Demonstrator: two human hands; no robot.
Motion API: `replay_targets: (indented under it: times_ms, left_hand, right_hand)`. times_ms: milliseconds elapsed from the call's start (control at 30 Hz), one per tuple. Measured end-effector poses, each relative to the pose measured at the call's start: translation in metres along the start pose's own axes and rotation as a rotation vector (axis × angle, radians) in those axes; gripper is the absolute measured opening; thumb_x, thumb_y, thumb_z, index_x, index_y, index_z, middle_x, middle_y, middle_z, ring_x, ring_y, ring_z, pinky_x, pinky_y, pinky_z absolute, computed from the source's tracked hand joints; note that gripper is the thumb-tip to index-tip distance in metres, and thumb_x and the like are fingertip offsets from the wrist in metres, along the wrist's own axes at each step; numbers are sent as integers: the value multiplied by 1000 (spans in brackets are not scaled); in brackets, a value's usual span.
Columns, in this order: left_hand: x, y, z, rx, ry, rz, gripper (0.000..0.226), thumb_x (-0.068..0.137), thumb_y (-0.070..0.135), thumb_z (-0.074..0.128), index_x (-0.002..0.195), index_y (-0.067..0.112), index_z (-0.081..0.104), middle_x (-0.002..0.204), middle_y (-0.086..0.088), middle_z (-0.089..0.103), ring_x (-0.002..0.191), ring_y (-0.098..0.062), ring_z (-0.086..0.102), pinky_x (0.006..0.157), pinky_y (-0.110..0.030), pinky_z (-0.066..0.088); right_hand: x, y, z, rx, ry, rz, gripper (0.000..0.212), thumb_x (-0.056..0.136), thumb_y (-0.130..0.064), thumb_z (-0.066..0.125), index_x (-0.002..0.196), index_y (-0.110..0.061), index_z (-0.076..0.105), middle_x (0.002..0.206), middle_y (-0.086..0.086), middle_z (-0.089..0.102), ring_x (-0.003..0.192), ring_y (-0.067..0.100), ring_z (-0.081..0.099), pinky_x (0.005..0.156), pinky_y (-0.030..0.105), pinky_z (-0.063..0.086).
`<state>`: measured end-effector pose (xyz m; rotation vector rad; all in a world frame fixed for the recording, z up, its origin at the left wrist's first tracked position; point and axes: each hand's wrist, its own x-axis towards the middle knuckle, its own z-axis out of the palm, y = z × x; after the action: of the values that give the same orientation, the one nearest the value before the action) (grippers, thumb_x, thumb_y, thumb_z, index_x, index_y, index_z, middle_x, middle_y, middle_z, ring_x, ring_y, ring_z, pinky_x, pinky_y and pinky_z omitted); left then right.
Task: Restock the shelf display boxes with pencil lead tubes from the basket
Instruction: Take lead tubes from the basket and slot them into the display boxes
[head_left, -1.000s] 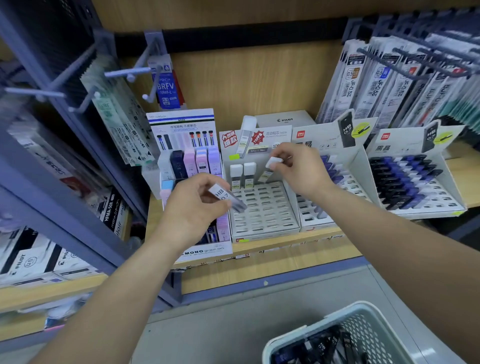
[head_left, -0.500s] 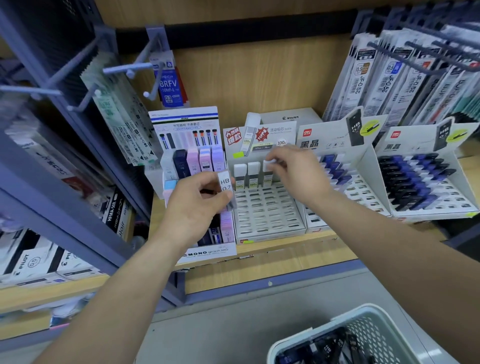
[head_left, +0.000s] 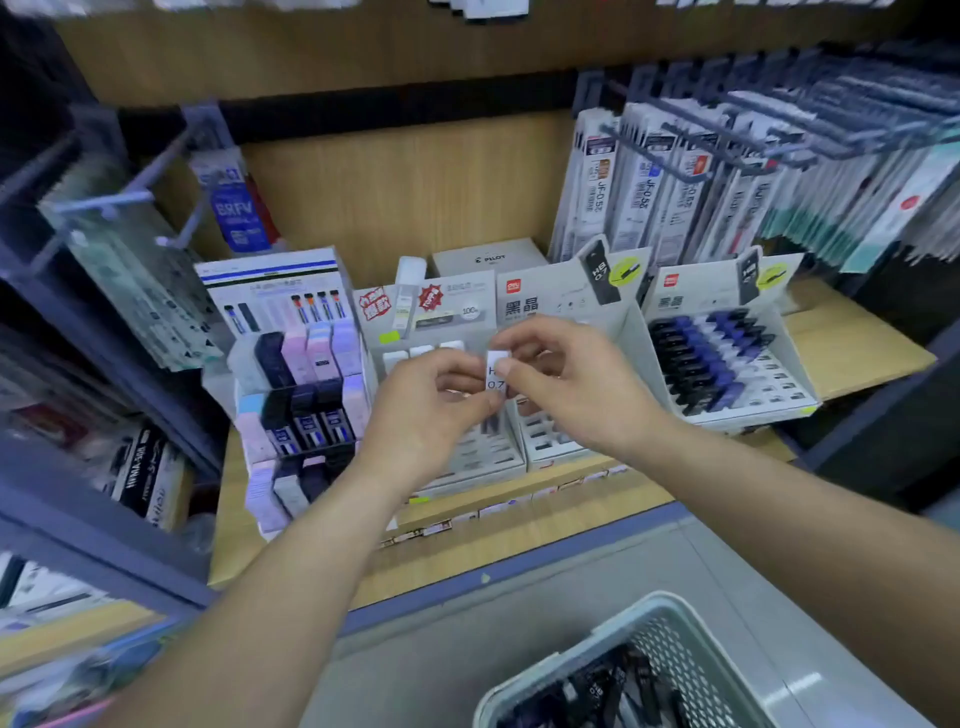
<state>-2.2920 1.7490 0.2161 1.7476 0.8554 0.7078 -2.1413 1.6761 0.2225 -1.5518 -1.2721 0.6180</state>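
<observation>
My left hand (head_left: 434, 410) and my right hand (head_left: 566, 387) meet in front of the middle display box (head_left: 470, 460). Both pinch one white-capped pencil lead tube (head_left: 497, 371) marked HB 0.7, held upright between the fingertips. Behind the hands, the white caps of three tubes (head_left: 422, 353) show in the box's back row; its lower slots are bare. The box to the right (head_left: 556, 447) is largely hidden by my right hand. The grey basket (head_left: 582, 644) at the bottom right holds several dark lead tubes (head_left: 608, 691).
A tiered stand of pastel and dark lead cases (head_left: 301, 384) stands left of the middle box. A display box with blue and black tubes (head_left: 717, 358) sits at the right. Hanging refill packs (head_left: 691, 171) on hooks overhang the right; metal pegs (head_left: 114, 200) jut out at the left.
My right hand left the third tube in the box's back row and came back to my left hand. Both hands now hold the HB 0.7 tube, which my left hand raised toward the middle.
</observation>
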Motion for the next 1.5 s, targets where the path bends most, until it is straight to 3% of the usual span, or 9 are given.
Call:
replay_targets:
  times_ms: [233, 400, 633, 767, 900, 1100, 1267, 1400, 1500]
  left_hand:
    - [7, 18, 82, 140, -141, 105, 19, 82, 21, 82, 94, 27, 69, 89, 7, 71, 82, -5, 66, 76, -18, 54]
    - [14, 14, 125, 437, -299, 176, 33, 88, 37, 74, 118, 26, 65, 110, 15, 63, 104, -4, 59, 88, -17, 45]
    - [23, 8, 173, 603, -395, 215, 46, 91, 39, 66, 134, 29, 56, 138, 8, 54, 126, -11, 50, 107, -32, 40]
    - [31, -1, 194, 647, -442, 175, 62, 91, 41, 65, 147, 29, 42, 150, 7, 40, 134, -13, 42, 106, -29, 35]
    - [38, -9, 207, 676, -437, 154, 67, 90, 44, 65, 150, 29, 37, 150, 8, 36, 134, -14, 41, 104, -30, 36]
    - [45, -12, 216, 688, -346, 141, 60, 94, 47, 62, 147, 26, 43, 141, 10, 40, 129, -12, 45, 104, -28, 37]
    - [50, -17, 215, 703, -352, 135, 56, 95, 41, 62, 146, 26, 46, 140, 11, 43, 128, -11, 44, 105, -26, 34]
    - [53, -19, 213, 672, -353, 122, 53, 94, 39, 63, 144, 28, 49, 137, 14, 44, 124, -7, 46, 104, -25, 37]
    - [55, -21, 212, 659, -359, 122, 51, 94, 39, 63, 142, 29, 51, 136, 16, 44, 123, -6, 46, 101, -21, 35]
  right_hand:
    - [-43, 24, -94, -62, 129, 81, 10, 90, -10, 72, 94, -19, 69, 89, 2, 67, 76, 25, 69, 67, 38, 61]
    - [-66, 66, -170, -289, 283, 159, 14, 93, -17, 70, 96, -30, 67, 95, -2, 66, 79, 16, 66, 56, 18, 52]
    - [-66, 120, -243, -434, 446, 249, 11, 94, -20, 67, 99, -29, 65, 99, -4, 66, 77, 11, 64, 62, 24, 51]
    - [-51, 139, -255, -463, 481, 265, 10, 96, -18, 65, 101, -26, 64, 97, -7, 63, 75, 3, 59, 60, 18, 45]
    - [-33, 154, -261, -457, 502, 250, 8, 96, -14, 64, 102, -19, 65, 95, -5, 63, 73, 4, 59, 62, 19, 46]
    - [-4, 173, -272, -459, 552, 211, 14, 95, -12, 65, 94, -26, 64, 88, -17, 62, 74, 0, 58, 65, 18, 43]
    - [19, 186, -274, -432, 566, 224, 9, 92, -10, 69, 95, -19, 69, 88, -10, 65, 72, 1, 58, 76, 25, 50]
    - [25, 191, -271, -453, 530, 232, 14, 91, -6, 68, 92, -20, 68, 88, -8, 65, 73, -1, 57, 69, 8, 42]
    - [23, 192, -272, -476, 498, 215, 14, 90, -6, 70, 92, -20, 69, 95, -2, 69, 79, 9, 63, 74, 15, 44]
